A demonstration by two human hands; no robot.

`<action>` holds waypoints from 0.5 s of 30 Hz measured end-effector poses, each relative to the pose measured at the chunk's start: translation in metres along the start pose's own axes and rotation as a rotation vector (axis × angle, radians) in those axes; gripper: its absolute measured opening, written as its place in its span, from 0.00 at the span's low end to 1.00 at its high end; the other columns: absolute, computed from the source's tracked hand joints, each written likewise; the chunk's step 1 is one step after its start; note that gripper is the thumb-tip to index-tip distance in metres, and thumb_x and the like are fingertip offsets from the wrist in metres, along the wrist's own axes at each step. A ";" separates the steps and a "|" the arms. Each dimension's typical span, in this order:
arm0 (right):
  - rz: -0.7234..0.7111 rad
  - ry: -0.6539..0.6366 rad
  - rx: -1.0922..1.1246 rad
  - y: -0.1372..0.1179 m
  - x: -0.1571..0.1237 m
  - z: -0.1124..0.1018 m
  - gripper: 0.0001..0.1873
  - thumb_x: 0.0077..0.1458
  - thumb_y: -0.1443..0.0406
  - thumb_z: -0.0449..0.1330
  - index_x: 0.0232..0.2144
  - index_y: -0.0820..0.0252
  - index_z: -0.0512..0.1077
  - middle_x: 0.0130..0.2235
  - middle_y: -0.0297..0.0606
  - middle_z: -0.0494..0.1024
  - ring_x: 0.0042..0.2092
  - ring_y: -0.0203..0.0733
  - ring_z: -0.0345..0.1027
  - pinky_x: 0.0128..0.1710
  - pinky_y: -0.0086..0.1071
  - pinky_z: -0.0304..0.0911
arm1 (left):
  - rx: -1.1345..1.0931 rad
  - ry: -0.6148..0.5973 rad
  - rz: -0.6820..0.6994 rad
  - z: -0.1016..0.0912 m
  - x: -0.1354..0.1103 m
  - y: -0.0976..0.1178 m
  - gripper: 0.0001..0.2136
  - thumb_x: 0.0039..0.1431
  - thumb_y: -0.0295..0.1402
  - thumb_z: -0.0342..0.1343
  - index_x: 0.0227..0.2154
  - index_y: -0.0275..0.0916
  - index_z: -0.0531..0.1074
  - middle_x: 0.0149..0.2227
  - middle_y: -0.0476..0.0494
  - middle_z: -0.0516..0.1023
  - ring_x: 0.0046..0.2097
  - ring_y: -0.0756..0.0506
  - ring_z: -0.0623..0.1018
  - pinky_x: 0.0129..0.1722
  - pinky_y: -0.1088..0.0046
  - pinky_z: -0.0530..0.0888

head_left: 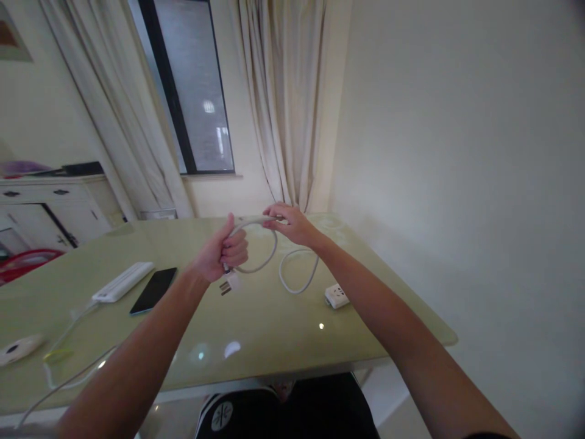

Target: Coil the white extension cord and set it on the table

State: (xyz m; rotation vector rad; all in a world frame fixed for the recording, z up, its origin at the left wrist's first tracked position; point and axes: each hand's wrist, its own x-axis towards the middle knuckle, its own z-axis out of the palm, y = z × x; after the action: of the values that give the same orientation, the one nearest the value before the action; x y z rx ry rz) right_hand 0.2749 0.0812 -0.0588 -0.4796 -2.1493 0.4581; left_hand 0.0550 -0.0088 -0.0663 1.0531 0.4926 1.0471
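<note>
My left hand (227,249) is closed round a white power cord (269,256) near its plug, thumb up. Below that fist hangs the white plug (230,283), its metal prongs pointing down and left. To the right, my right hand (292,223) pinches the same cord between thumb and fingers, so a loop hangs between both hands above the table. Another length of cord curls on the tabletop under my right wrist. Beside my right forearm lies a white power strip (337,296), partly hidden by the arm.
A glossy pale green table (265,341) spans the front. On its left are a black phone (154,290), a second white power strip (123,281), a white rounded device (21,349) and loose cables. A red chair (27,262) stands beyond the left edge; a wall bounds the right.
</note>
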 end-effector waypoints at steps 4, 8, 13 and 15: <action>0.061 -0.107 0.026 -0.006 0.003 0.009 0.21 0.66 0.48 0.56 0.44 0.59 0.69 0.31 0.32 0.76 0.33 0.35 0.68 0.37 0.29 0.60 | 0.017 -0.001 0.110 -0.006 0.000 0.001 0.31 0.68 0.54 0.48 0.15 0.41 0.48 0.14 0.57 0.45 0.14 0.56 0.49 0.15 0.77 0.58; 0.062 -0.287 -0.337 -0.017 0.007 0.006 0.16 0.72 0.56 0.51 0.42 0.59 0.74 0.32 0.35 0.78 0.33 0.38 0.69 0.36 0.29 0.57 | 0.375 0.129 0.087 -0.016 0.007 0.006 0.21 0.66 0.44 0.54 0.20 0.38 0.65 0.17 0.55 0.57 0.18 0.53 0.59 0.22 0.76 0.68; 0.047 -0.465 -0.700 -0.037 0.024 0.011 0.15 0.69 0.57 0.55 0.38 0.56 0.79 0.36 0.42 0.81 0.39 0.44 0.74 0.35 0.31 0.56 | 0.912 0.240 0.158 -0.012 0.018 -0.001 0.23 0.65 0.50 0.54 0.22 0.37 0.71 0.18 0.51 0.62 0.21 0.51 0.62 0.20 0.76 0.61; 0.030 -0.427 -0.605 -0.035 0.029 0.010 0.14 0.67 0.55 0.58 0.38 0.58 0.78 0.35 0.40 0.80 0.38 0.42 0.74 0.35 0.30 0.57 | 0.987 0.302 0.232 -0.010 0.018 -0.003 0.25 0.63 0.52 0.55 0.18 0.37 0.68 0.18 0.51 0.60 0.20 0.52 0.59 0.18 0.75 0.53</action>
State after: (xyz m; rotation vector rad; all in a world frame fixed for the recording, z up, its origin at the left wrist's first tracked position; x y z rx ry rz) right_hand 0.2447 0.0634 -0.0278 -0.8020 -2.6961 -0.1054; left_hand 0.0573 0.0116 -0.0705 1.8541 1.2275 1.1907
